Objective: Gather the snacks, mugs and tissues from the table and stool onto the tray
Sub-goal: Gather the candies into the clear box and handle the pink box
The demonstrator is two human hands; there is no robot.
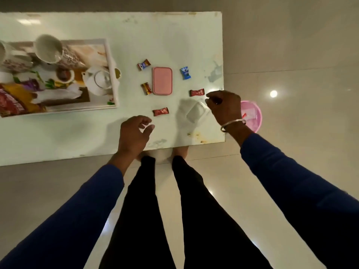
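Head view over my table (58, 136), tray (111, 74) with mugs (48, 48) far left, my left hand (134, 131) loosely curled, empty, near a red candy (160, 111), my right hand (224, 105) pinching something small and red, pink stool (252, 115) beyond.

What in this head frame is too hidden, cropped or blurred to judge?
- Right hand: fingers curl over something dark; what it is cannot be told.
- Pink stool: partly behind the right wrist and table edge; the things on it are blurred.
- Tray: left end cut by the frame edge, left mug cropped.
- Candy labels: too small to read.
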